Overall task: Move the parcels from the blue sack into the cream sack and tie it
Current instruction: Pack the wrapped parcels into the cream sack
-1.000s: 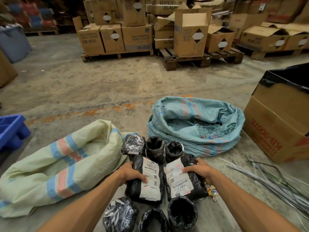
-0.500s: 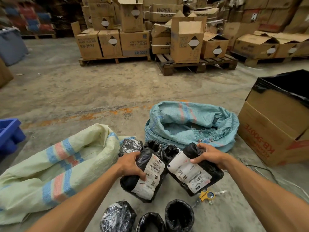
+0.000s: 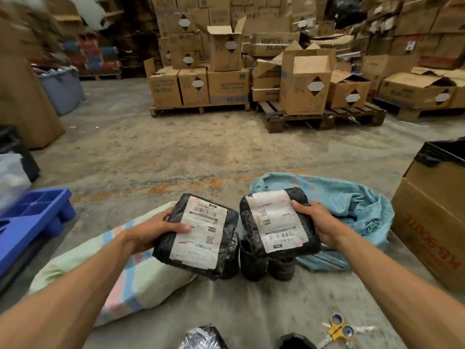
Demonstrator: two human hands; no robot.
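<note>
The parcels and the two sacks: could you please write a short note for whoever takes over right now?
Left hand grips a black labelled parcel above the cream sack.
Right hand grips a second labelled parcel in front of the blue sack.
More black parcels stand on the floor between the sacks; two more sit at the near edge.
Done: parcels are out of the blue sack; whether any remain inside cannot be seen.
Left: load all parcels into the cream sack, then tie it.
</note>
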